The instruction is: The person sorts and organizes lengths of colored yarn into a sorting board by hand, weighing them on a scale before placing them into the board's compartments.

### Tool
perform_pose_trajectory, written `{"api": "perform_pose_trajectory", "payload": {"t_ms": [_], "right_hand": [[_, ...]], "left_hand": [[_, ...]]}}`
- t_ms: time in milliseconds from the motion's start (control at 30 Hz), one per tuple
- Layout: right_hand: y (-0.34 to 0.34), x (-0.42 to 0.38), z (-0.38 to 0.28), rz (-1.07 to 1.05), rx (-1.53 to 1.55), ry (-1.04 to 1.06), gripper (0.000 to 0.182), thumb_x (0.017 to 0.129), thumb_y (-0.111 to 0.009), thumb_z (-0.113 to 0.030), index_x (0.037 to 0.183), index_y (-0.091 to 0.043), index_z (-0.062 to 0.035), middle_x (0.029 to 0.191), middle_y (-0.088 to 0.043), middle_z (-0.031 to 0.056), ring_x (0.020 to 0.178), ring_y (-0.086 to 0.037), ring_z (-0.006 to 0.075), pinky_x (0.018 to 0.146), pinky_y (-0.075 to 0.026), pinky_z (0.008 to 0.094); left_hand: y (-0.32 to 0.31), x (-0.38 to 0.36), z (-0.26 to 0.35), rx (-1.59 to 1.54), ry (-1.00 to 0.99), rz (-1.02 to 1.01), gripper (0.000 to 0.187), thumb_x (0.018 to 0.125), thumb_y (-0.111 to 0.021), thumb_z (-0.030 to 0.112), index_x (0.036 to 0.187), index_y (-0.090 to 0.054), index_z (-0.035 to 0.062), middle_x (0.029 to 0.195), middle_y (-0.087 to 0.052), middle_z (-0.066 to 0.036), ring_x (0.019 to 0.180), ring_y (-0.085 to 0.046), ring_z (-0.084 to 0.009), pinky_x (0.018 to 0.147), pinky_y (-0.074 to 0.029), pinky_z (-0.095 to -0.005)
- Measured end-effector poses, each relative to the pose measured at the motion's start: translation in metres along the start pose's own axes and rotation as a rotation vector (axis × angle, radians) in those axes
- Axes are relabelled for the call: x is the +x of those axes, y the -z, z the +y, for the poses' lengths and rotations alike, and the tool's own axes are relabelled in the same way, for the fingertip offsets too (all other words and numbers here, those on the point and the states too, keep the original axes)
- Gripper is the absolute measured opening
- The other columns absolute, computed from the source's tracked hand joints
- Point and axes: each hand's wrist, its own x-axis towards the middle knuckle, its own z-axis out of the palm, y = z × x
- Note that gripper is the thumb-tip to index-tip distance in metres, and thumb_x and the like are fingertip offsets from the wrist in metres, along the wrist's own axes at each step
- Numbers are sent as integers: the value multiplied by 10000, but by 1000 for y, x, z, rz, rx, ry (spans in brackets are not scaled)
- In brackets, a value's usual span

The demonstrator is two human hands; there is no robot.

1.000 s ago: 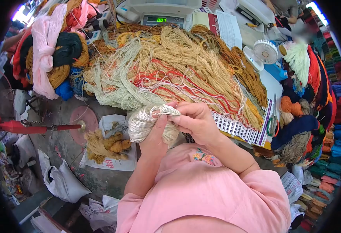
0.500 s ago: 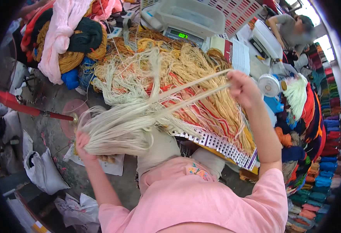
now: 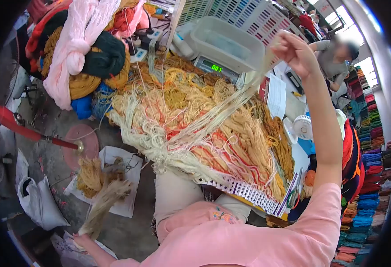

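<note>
Pale cream yarn strands [image 3: 231,106] are stretching from the lifted right hand [image 3: 294,52], which is holding them, across the multicoloured yarn heap [image 3: 244,147]; the left hand [image 3: 83,240] is clasping a blurred beige yarn bundle [image 3: 101,209].

Both bare arms are spread wide apart. The right forearm [image 3: 324,120], emerging from a pale pink short fabric sleeve [image 3: 318,213], reaches forward and up, its elbow only slightly bent. At its end the bare right grip [image 3: 289,49] tips over to the left at the wrist, fingers curled inward. The bare left forearm [image 3: 98,252] stretches out low to the left side, its upper part passing beneath the pink cloth. The bare left grip [image 3: 84,239] is closed, and its fingers are too small to tell apart.
</note>
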Motion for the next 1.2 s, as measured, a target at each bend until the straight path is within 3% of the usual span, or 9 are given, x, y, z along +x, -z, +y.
{"api": "perform_pose_trajectory", "payload": {"t_ms": [133,267,367,533,700,800,900,1067,1200], "right_hand": [[-6,42,-40,-368,23,75,204,814,-408,-149,860,-504,25,869,-549,113,830,-539,171,731,-462,295],[63,101,-92,-13,-155,168,195,799,-424,-146,829,-519,22,803,-550,106,760,-541,164,710,-455,282],[83,119,-116,82,-404,327,176,773,-457,-157,786,-539,-2,761,-552,71,715,-524,129,662,-424,248],[59,119,-77,131,-1028,363,175,751,-479,-167,751,-564,-14,680,-550,21,641,-503,99,616,-394,228],[14,110,35,-51,-1727,411,182,699,-429,-152,774,-563,-55,768,-562,141,728,-538,285,659,-421,376],[-1,85,67,-134,-1812,62,197,699,-431,-155,809,-558,-53,806,-562,143,771,-536,294,677,-425,382],[8,83,72,-74,-1843,23,197,700,-427,-158,800,-559,-51,806,-561,151,785,-533,303,668,-427,389],[15,95,19,370,-1402,707,207,732,-384,-173,735,-545,-43,743,-547,179,678,-537,334,597,-421,407],[27,80,45,366,-1554,607,184,719,-400,-158,784,-522,-37,761,-546,158,685,-537,320,576,-422,398]], "left_hand": [[-105,-131,-53,-62,178,0,117,707,-438,141,728,-515,54,629,-448,-32,649,-454,-193,681,-398,-353],[-128,-155,-82,5,424,-230,108,766,-453,121,741,-516,37,420,-254,88,335,-214,-11,320,-181,-147],[-140,-168,-88,114,547,-513,134,775,-472,158,780,-489,25,426,-269,71,331,-232,-21,300,-206,-143],[-188,-202,-103,511,585,-513,129,748,-497,149,729,-512,22,394,-288,57,300,-246,-63,359,-341,-223],[-212,-233,-123,548,795,-662,133,745,-480,138,749,-518,11,386,-267,47,322,-266,-85,543,-432,-315],[-212,-242,-129,504,889,-763,148,748,-486,154,756,-518,10,437,-374,11,414,-403,-123,604,-442,-344],[-221,-266,-133,399,967,-993,182,750,-485,167,777,-527,-8,847,-540,-125,775,-527,-250,686,-433,-389],[-247,-299,-145,523,1105,-1255,190,738,-493,147,803,-541,-25,917,-533,-155,822,-532,-247,703,-430,-353],[-265,-319,-155,831,1048,-1330,193,739,-515,154,824,-548,-16,711,-566,-89,631,-552,-165,615,-441,-282]]}}
